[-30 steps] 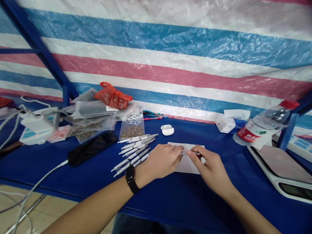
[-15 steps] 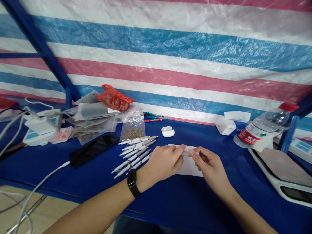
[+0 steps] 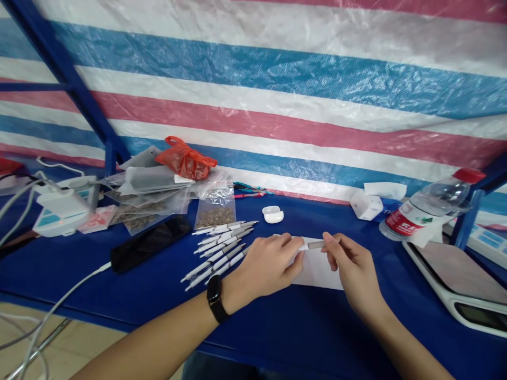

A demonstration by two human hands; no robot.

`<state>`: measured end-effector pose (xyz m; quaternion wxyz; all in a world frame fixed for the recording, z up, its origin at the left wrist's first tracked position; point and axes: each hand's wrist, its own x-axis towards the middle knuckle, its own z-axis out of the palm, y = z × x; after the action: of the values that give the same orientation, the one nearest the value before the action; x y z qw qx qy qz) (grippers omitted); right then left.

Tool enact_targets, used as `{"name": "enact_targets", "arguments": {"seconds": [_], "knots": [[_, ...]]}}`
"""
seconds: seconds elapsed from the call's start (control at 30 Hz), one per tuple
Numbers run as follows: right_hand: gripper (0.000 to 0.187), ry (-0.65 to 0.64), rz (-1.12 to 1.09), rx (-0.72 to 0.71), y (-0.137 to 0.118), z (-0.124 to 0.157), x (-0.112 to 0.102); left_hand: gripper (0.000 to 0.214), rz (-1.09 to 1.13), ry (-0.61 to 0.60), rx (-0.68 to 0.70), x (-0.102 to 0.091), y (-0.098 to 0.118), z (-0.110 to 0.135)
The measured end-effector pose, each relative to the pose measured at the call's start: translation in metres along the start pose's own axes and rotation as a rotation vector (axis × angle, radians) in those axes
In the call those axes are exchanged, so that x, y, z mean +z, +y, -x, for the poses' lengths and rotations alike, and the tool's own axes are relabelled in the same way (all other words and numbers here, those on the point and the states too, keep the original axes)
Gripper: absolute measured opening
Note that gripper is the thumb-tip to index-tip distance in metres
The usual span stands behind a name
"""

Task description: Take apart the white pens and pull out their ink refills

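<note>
A white pen with a grey grip (image 3: 316,245) is held level between my two hands, above a white sheet of paper (image 3: 320,269). My left hand (image 3: 273,264), with a black band on its wrist, is closed around the pen's white end. At the grey end, the thumb and fingers of my right hand (image 3: 350,264) pinch it; the tip is hidden there. Several similar white and grey pens (image 3: 222,250) lie in a slanted row just left of my left hand. An open white earbud case (image 3: 273,214) stands behind the paper.
Left on the blue table (image 3: 158,301) lie a black phone (image 3: 150,244) with a cable, bags of dried brown bits (image 3: 216,214) and a red plastic bag (image 3: 186,158). On the right are a bottle (image 3: 428,208), a tissue pack (image 3: 368,205) and a scale (image 3: 459,269).
My right hand has moved a little to the right, and more of the pen's grey grip shows between the hands. The paper's visible right edge has also shifted right.
</note>
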<state>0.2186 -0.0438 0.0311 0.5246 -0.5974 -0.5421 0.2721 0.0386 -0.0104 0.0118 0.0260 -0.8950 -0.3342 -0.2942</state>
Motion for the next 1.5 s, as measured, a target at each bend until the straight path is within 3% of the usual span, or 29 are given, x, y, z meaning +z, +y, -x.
{"name": "enact_targets", "arguments": {"seconds": [0.5, 0.77, 0.93, 1.17, 1.23, 1.37, 1.43, 1.5], "knots": [[0.062, -0.042, -0.026, -0.023, 0.001, 0.002, -0.001, 0.029, 0.110, -0.110, -0.033, -0.001, 0.000, 0.001], [0.060, -0.037, 0.026, -0.069, 0.000, 0.003, -0.001, 0.029, 0.309, -0.136, -0.110, -0.005, 0.000, 0.000], [0.056, -0.066, 0.056, -0.125, -0.003, 0.005, -0.003, 0.024, 0.532, -0.131, -0.170, -0.009, 0.001, -0.001], [0.057, -0.130, 0.141, -0.190, -0.003, 0.004, -0.008, 0.027, 1.085, -0.310, -0.418, -0.004, 0.008, -0.006], [0.058, -0.166, 0.158, -0.203, -0.004, 0.002, -0.013, 0.028, 1.252, -0.403, -0.492, -0.003, 0.010, -0.007], [0.052, -0.285, 0.117, -0.235, -0.008, 0.000, -0.023, 0.035, 1.663, -0.710, -0.684, -0.003, 0.013, -0.006], [0.042, -0.344, 0.039, -0.209, -0.010, -0.001, -0.024, 0.038, 1.785, -0.757, -0.692, -0.005, 0.015, -0.006], [0.036, -0.351, -0.032, -0.177, -0.009, -0.001, -0.021, 0.039, 1.785, -0.722, -0.692, -0.006, 0.015, -0.006]]}}
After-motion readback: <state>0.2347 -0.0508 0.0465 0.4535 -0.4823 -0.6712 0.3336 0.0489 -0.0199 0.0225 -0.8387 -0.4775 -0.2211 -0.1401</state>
